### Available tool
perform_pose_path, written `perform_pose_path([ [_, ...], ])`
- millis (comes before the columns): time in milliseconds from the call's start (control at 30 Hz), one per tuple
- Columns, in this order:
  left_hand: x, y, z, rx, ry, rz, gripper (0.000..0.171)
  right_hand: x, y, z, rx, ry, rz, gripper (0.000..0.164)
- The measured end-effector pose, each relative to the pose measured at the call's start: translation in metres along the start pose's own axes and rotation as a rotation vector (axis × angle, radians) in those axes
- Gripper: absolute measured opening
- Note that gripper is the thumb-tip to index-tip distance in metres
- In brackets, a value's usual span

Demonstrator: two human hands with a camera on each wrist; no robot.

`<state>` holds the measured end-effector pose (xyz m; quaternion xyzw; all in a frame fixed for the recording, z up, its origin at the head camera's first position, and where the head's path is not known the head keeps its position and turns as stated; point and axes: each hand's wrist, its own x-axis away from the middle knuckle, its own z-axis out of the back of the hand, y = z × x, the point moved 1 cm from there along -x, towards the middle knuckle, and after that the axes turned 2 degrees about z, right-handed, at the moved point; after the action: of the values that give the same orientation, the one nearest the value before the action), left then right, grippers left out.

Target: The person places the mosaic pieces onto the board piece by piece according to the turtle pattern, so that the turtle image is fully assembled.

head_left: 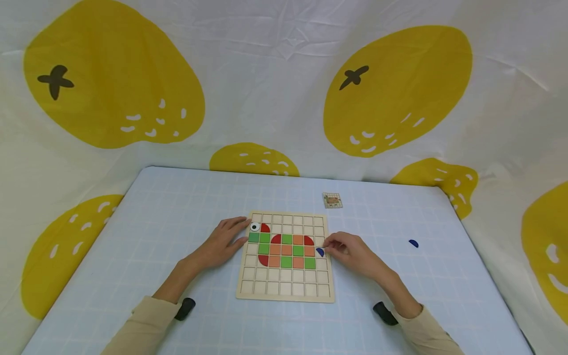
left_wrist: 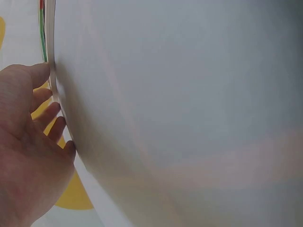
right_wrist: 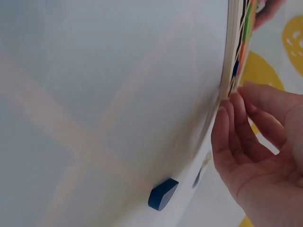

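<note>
A square wooden grid board (head_left: 284, 291) lies on the table, with red, green, orange and blue pieces in its cells. They include a white piece with a black dot (head_left: 254, 227) at the upper left. My left hand (head_left: 225, 239) rests along the board's left edge, thumb and fingers spread loosely. At the right edge my right hand (head_left: 348, 250) has its fingers bent, fingertips right beside a dark blue half-round piece (head_left: 320, 252) on the board. In the right wrist view, that blue piece (right_wrist: 235, 68) shows just beyond the thumb tip.
Another dark blue half-round piece (head_left: 413, 243) lies on the table to the right. Behind the board is a small picture card (head_left: 332, 200). Black objects (head_left: 185, 309) are by both wrists. A curtain with yellow fruit prints (head_left: 284, 98) hangs at the back.
</note>
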<state>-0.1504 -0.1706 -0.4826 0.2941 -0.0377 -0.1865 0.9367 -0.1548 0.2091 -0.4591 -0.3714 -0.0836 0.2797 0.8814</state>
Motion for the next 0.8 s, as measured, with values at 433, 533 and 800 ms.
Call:
perform_pose_path([
  [433, 0.000, 0.001, 0.001, 0.006, -0.001, -0.005, 0.054, 0.028, 0.015, 0.013, 0.090, 0.082, -0.061, 0.018],
  [533, 0.000, 0.000, 0.000, 0.001, -0.001, -0.002, 0.054, 0.035, 0.018, 0.016, 0.109, 0.092, -0.070, 0.019],
  [800, 0.000, 0.001, 0.001, 0.009, 0.002, 0.001, 0.055, 0.054, 0.025, 0.024, 0.156, 0.135, -0.119, 0.022],
])
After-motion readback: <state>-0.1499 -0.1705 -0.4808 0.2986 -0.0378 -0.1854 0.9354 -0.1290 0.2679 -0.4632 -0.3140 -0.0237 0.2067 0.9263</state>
